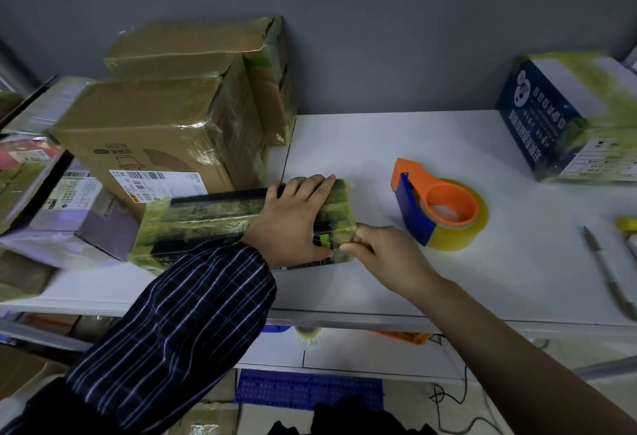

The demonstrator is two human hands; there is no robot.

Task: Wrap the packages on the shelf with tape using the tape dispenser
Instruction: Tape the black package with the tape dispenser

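hands meet at the centre of the frame on a long dark package (193, 224) banded in yellowish clear tape, lying on the white shelf (362, 145). left hand (296, 217) lies flat across its top, fingers straight, likely pinning it so it cannot slide. right hand (382, 252) pinches with curled fingertips at the package's near right corner, apparently pressing down a tape end; the tape there is too clear to make out. orange-and-blue tape dispenser (413, 207) with its yellowish roll rests just right of centre, within reach for another pass. taped brown cardboard boxes (155, 117) stand stacked at upper left.
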